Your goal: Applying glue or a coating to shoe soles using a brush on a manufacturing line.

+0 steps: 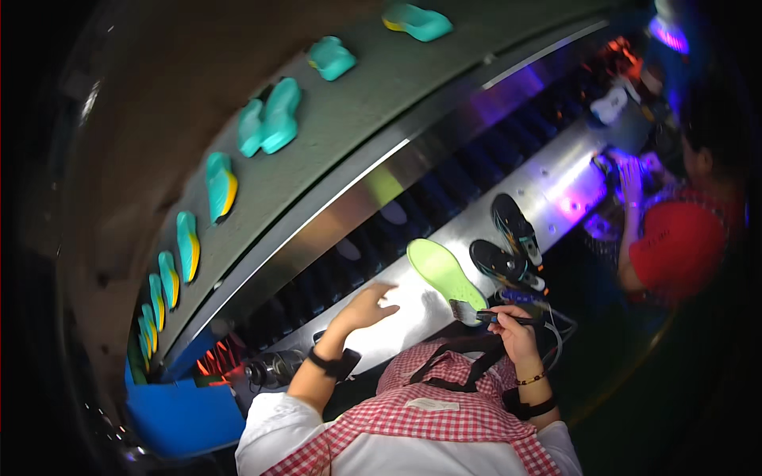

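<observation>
On the shiny metal bench [397, 309] lies a lime-green insole-shaped piece [438, 266], flat and slanting from upper left to lower right. My right hand [516, 333] grips a brush [484, 316] by its dark handle; the bristles reach the insole's near end. Whether they press on it I cannot tell. My left hand [368, 308] is over the bench, left of the insole and apart from it, fingers loosely spread and holding nothing. Just beyond the brush, two black shoes [514, 226] with coloured trim sit side by side.
Teal and yellow shoe soles [282, 115] lie in a row along a dark conveyor belt [357, 99]. A dark bottle [274, 369] stands left of my left arm, near a blue bin [184, 416]. At right, a person in red [679, 246] works under purple light.
</observation>
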Motion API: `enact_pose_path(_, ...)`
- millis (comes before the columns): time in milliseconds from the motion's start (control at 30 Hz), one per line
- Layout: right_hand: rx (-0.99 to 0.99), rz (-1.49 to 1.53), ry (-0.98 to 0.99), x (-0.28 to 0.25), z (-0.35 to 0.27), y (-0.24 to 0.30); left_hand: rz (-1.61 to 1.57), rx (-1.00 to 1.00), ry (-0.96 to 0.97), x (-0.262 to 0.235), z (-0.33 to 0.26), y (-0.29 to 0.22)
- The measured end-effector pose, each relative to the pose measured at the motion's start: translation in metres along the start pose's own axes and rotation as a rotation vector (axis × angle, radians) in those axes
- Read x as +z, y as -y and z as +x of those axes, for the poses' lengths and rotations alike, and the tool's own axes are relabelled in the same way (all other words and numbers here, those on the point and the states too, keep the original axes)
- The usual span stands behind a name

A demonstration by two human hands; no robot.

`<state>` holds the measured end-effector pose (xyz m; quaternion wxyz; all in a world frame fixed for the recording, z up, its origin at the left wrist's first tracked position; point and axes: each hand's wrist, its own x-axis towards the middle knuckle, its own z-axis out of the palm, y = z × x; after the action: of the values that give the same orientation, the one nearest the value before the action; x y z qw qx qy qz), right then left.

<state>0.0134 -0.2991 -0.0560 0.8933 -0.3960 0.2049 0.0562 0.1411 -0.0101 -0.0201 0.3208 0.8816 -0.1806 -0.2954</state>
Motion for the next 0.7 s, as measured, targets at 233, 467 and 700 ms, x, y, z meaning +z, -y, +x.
enact_pose_path(233,-0.018,-0.050,0.165,0.025,0.034,0.013,0.025,0.094,-0.562,-0.145,-0.075,-0.128)
enact_pose_path(467,0.042,-0.062,0.230,0.034,0.026,0.004,0.847,-0.245,-0.695,-0.279,0.020,-0.092)
enact_pose_path(700,0.024,-0.067,0.189,0.026,0.019,0.007,0.742,-0.388,-0.523,-0.297,0.048,-0.048)
